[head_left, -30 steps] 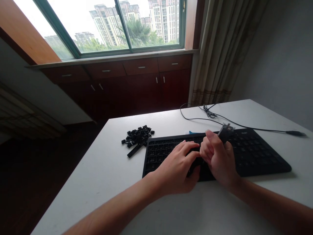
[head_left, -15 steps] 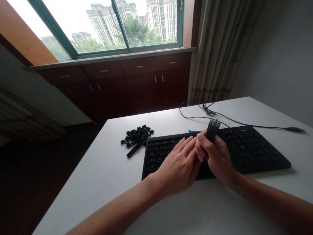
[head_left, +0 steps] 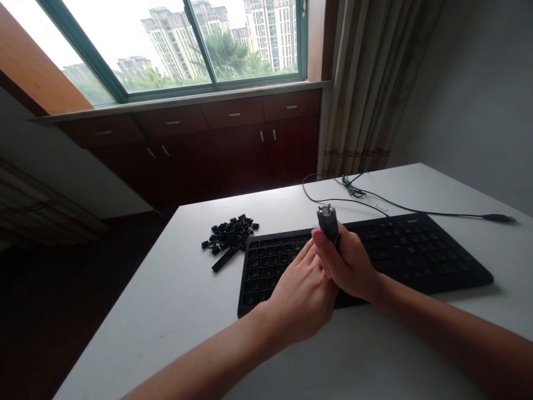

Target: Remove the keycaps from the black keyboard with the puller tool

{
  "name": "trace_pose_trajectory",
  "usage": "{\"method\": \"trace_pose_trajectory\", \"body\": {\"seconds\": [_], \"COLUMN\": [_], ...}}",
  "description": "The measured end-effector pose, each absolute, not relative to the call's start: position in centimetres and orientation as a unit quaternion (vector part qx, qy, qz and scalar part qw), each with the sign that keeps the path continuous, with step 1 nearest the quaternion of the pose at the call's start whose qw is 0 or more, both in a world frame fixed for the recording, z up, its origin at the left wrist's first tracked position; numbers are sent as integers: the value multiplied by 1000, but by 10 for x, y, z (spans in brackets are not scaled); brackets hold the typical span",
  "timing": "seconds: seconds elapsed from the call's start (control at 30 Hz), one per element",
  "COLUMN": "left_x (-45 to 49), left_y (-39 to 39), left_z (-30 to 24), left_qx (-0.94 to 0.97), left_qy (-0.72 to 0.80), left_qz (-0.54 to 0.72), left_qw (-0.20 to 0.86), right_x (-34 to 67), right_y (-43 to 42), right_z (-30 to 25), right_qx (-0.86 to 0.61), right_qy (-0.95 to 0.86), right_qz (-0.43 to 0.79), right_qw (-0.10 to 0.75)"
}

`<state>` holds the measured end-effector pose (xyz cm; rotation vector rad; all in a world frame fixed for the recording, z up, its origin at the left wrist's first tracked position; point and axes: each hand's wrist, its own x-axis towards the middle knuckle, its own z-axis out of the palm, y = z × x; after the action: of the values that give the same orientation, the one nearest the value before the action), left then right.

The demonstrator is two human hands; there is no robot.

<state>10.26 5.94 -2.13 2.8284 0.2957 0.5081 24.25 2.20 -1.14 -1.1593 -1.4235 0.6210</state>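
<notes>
My right hand (head_left: 350,264) is closed around a dark, slim tool (head_left: 328,223) whose upper end carries short metallic prongs. Its lower end is hidden in my hands, so I cannot tell its exact kind. My left hand (head_left: 303,294) lies palm down over the black keyboard (head_left: 425,253), fingers stretched forward and partly under my right hand. Empty key positions show on the keyboard's left part, while keys sit on its right part. Left of the keyboard lies a pile of loose black keycaps (head_left: 233,233), with a long bar-shaped keycap (head_left: 225,259) in front.
A thin black cable (head_left: 437,214) runs behind the keyboard, bundled at one point, to a plug (head_left: 497,218) on the right. A small bent wire piece (head_left: 381,208) lies behind the keyboard. All this rests on a white table (head_left: 166,316); cabinets (head_left: 233,150) stand beyond.
My right hand and the tool have moved left, closer over my left hand, and the tool's pronged end has turned. A blue item behind the keyboard is now mostly hidden.
</notes>
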Motion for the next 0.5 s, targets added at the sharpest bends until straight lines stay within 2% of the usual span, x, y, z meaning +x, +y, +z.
{"method": "trace_pose_trajectory", "body": {"seconds": [0.17, 0.37, 0.5], "left_x": [103, 103, 103], "left_y": [62, 62, 62], "left_z": [-19, -19, -19], "left_qx": [972, 971, 970], "left_qy": [109, 107, 118], "left_qz": [152, 153, 151], "left_qw": [140, 150, 151], "right_x": [240, 240, 235], "right_y": [16, 15, 21], "right_z": [-21, -24, -16], "right_qx": [-474, -451, -397], "right_qy": [-554, -526, -479], "right_qz": [290, 319, 341], "right_qw": [620, 647, 705]}}
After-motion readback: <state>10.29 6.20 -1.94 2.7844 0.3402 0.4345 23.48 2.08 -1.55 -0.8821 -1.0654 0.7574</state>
